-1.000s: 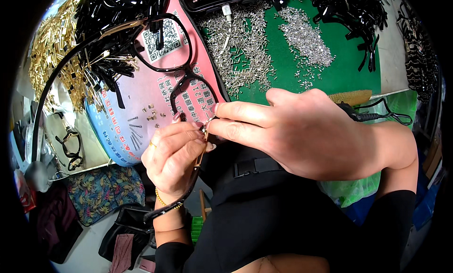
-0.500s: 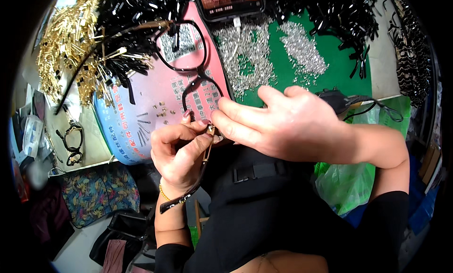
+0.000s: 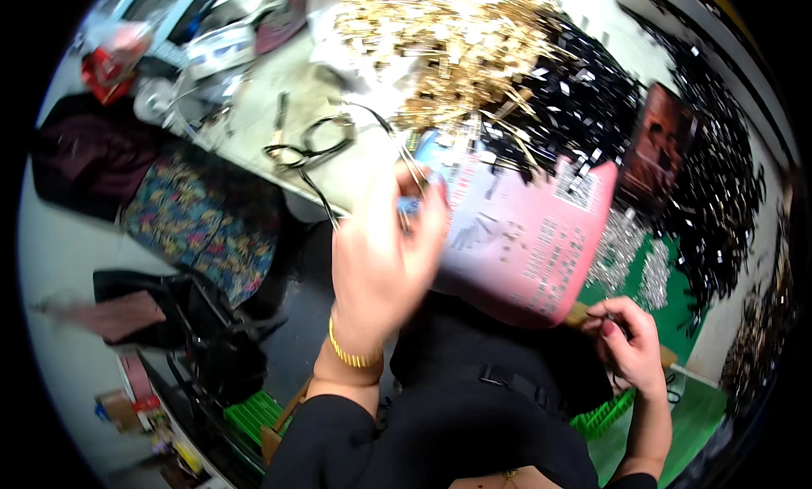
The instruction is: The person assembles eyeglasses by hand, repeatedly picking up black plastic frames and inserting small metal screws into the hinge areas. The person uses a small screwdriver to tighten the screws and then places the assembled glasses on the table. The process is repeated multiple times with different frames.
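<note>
My left hand (image 3: 385, 252), blurred by motion, is raised over the table's front edge at the left. Its thumb and fingers are closed on a thin temple of black-and-gold eyeglasses (image 3: 328, 136). The round rims hang over or lie on the pale tabletop beyond the hand; overlapping temples leave it unclear whether one pair or two is there. My right hand (image 3: 630, 345) is lower at the right, by the near edge of the green mat (image 3: 677, 320). Its fingers are curled in a pinch around something small and dark, too unclear to name.
A pink-and-blue printed mat (image 3: 516, 260) lies between the hands. Behind it are piles of gold temples (image 3: 448, 49) and black temples (image 3: 584, 91), plus a phone (image 3: 655, 146). Small silver parts (image 3: 616, 252) cover the green mat. A flowered cushion (image 3: 203, 222) is at the left.
My view has swung left. My hands, together at the eyeglasses before, are now apart: the left has moved left with the eyeglasses, the right stays near the green mat.
</note>
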{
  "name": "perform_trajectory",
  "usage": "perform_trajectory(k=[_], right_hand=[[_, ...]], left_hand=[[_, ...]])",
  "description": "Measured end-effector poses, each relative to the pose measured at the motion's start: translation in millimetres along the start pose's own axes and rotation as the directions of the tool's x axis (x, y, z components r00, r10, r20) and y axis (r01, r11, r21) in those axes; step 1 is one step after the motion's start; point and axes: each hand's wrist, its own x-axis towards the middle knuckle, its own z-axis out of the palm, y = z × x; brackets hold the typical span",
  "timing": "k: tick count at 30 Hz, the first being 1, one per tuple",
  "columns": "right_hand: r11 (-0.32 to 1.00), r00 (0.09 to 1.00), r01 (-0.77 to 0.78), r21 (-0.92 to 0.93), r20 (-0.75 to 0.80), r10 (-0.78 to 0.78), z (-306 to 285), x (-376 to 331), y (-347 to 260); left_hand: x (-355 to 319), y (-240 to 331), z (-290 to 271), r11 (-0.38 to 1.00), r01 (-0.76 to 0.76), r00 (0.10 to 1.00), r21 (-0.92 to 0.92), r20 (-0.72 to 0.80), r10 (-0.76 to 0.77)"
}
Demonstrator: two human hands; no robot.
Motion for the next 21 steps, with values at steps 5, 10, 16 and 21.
perform_trajectory(k=[5,10,16,21], right_hand=[[0.961,0.999,0.040,0.274,0.024,-0.048,-6.1,0.1,24.7],[0.962,0.987,0.157,0.224,0.000,-0.161,-12.4,-2.8,32.3],[0.950,0.980,0.191,0.246,0.015,-0.201,-13.4,-1.9,24.3],[0.936,0.933,0.352,-0.001,-0.086,-0.351,-20.0,-20.8,14.7]], left_hand=[[62.7,-89.2,-37.8,0.645,-0.111,0.966,0.756,-0.070,0.249],[95.1,-134.1,-68.8,0.505,-0.261,0.918,0.823,0.050,0.393],[62.1,-137.5,-17.1,0.486,-0.072,0.926,0.871,-0.123,0.358],[113.0,-132.7,-11.8,0.474,-0.182,0.924,0.862,-0.015,0.381]])
